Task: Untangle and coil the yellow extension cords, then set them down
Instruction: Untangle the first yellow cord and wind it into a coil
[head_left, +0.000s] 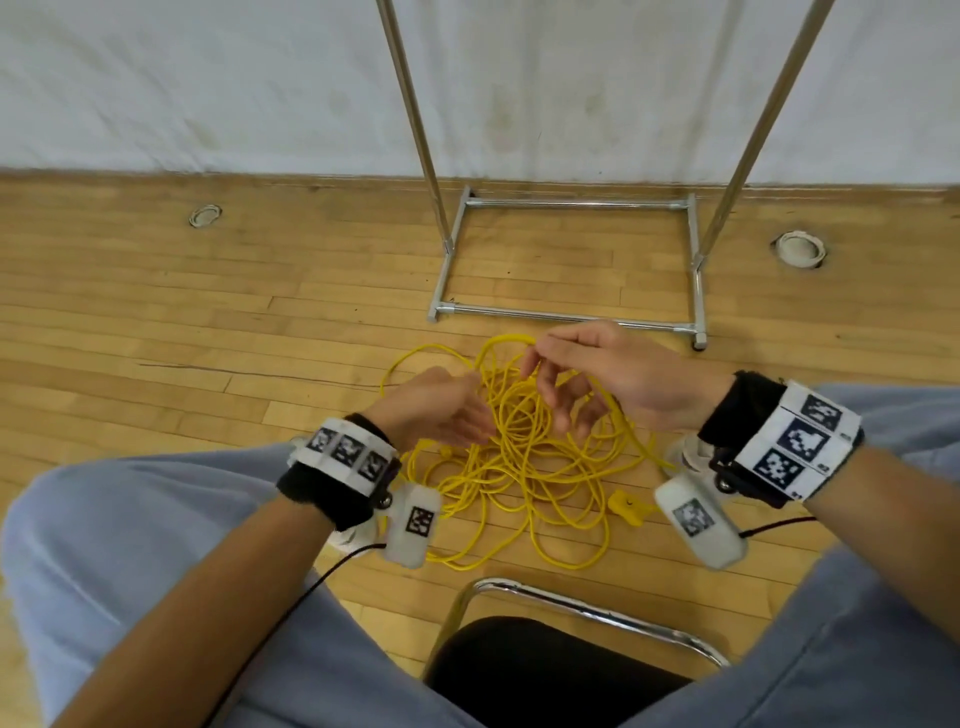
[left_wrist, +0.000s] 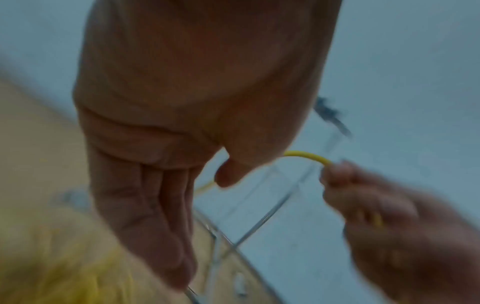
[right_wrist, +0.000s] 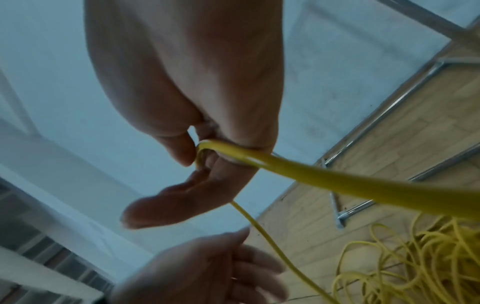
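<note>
1. The yellow cords (head_left: 519, 457) lie in a loose tangle on the wooden floor (head_left: 182, 322), in the middle of the head view, between the person's knees.
2. The right hand (head_left: 613, 379) is raised over the pile; its thumb and fingers pinch a strand of cord, which the right wrist view shows looped over the finger.
3. The left hand (head_left: 441, 410) hovers just left of the pile with its fingers straight and relaxed, a wide grip. The head view is too blurred to tell whether it touches a strand.
4. A yellow plug (head_left: 628, 506) lies at the lower right edge of the tangle.
5. A metal rack (head_left: 566, 312) stands on the floor above the pile, against the white wall (head_left: 208, 78).
6. A chair (head_left: 571, 603) edge shows at the bottom centre.
</note>
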